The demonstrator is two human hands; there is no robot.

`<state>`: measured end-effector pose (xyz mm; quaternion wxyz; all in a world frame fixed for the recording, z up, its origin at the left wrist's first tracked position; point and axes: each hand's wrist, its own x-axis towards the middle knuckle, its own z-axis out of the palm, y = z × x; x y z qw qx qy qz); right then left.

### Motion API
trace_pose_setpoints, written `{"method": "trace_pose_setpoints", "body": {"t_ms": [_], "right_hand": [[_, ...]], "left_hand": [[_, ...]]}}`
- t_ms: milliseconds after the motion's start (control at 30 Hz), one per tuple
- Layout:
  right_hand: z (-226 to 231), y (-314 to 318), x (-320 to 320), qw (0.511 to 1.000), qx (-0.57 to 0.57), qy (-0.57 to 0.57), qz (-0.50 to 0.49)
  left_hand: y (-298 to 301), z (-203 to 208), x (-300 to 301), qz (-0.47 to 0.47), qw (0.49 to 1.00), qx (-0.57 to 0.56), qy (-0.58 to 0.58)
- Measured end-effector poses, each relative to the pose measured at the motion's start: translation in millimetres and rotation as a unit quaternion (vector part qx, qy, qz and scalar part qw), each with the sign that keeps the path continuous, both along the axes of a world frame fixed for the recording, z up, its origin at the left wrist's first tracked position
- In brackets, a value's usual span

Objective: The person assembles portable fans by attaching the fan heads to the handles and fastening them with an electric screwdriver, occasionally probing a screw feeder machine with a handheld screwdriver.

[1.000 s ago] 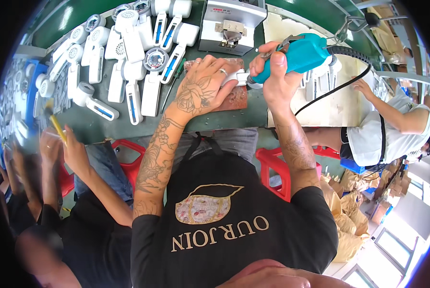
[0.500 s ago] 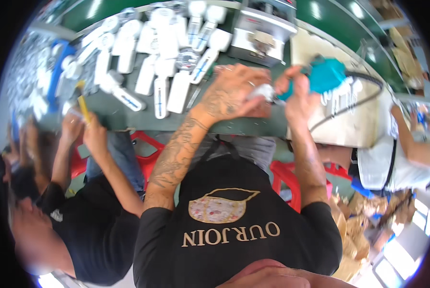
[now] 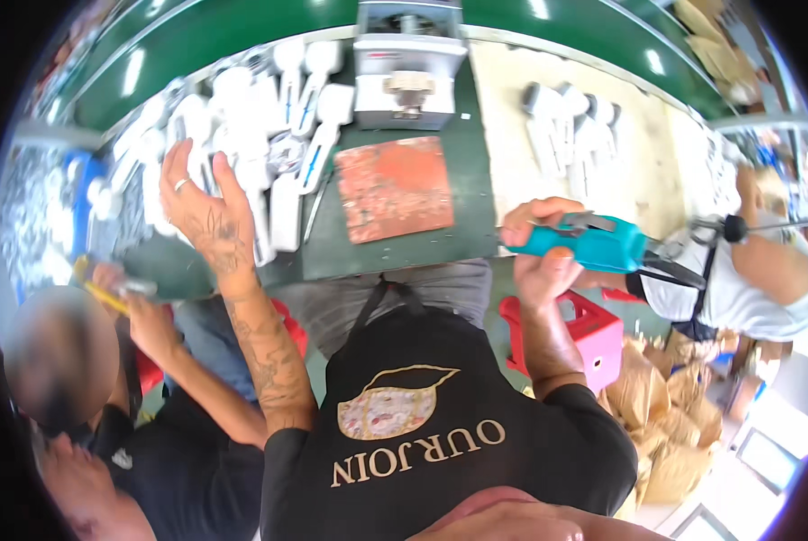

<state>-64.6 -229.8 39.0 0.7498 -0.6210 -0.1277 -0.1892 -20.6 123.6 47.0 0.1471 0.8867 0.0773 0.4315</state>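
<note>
My right hand (image 3: 548, 243) is closed around a teal corded power tool (image 3: 602, 243), shaped like an electric screwdriver. It holds the tool just off the table's front edge, the cord trailing right. My left hand (image 3: 207, 212) is empty, fingers spread and raised, over the near side of a pile of white long-handled, round-headed parts (image 3: 241, 108). Some of those parts have a blue line along the handle. Between my two hands a worn reddish square pad (image 3: 397, 191) lies bare on the green table (image 3: 332, 257).
Beyond the pad stands a grey-white bench machine (image 3: 407, 90). More white parts (image 3: 573, 126) lie on a cream mat (image 3: 503, 99) at right. A thin rod (image 3: 317, 207) lies left of the pad. A co-worker's hand (image 3: 147, 311) holds a yellow-handled tool at left; another person sits at right.
My left hand has left the pad and the small white piece, moving left and opening over the white parts. My right hand has drawn the teal tool back from the pad, nearer the table's edge.
</note>
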Motion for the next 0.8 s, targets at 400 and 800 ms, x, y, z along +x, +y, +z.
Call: {"method": "trace_pose_setpoints", "body": {"t_ms": [400, 800], "right_hand": [[2, -20, -33, 0.998, 0.033, 0.046, -0.001], [-4, -32, -21, 0.994, -0.03, 0.099, -0.019]], "left_hand": [[-323, -26, 115, -0.35, 0.8, -0.138, 0.467], [-252, -55, 77, -0.418, 0.898, -0.118, 0.065]]}}
